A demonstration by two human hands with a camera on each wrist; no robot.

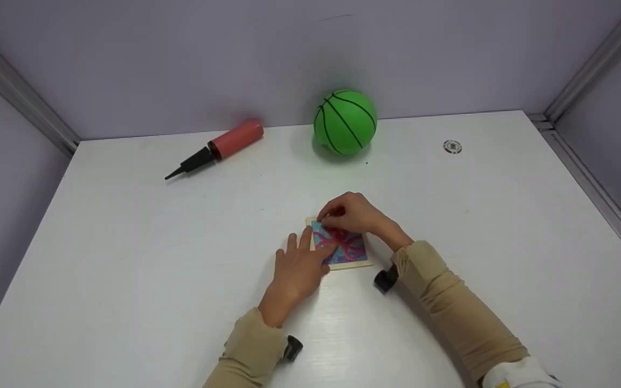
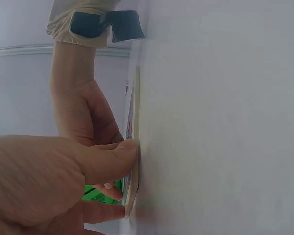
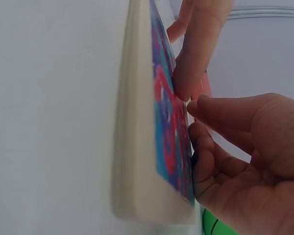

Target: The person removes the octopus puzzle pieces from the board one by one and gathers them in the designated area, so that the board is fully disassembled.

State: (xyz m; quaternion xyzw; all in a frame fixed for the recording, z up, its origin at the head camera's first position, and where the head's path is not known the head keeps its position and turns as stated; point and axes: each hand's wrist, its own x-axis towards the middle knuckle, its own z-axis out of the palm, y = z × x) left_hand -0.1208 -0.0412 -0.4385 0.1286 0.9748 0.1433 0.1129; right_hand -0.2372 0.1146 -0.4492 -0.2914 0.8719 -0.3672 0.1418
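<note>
A small square picture board with a pale wooden border lies flat on the white table; its picture shows pink octopus-like arms on blue and purple. My left hand spreads over its left side, index finger laid straight across the picture. The left thumb rests along the board's edge in the left wrist view. Over the far left corner, my right hand has bent fingers, with thumb and index fingertips close together at the picture surface. I cannot tell whether they pinch a piece of it.
A green ball with black lines sits by the back wall. To its left lies a red hand pump with a black nozzle. A black-and-white round chip lies at the back right. Grey-white walls enclose the table's back and sides.
</note>
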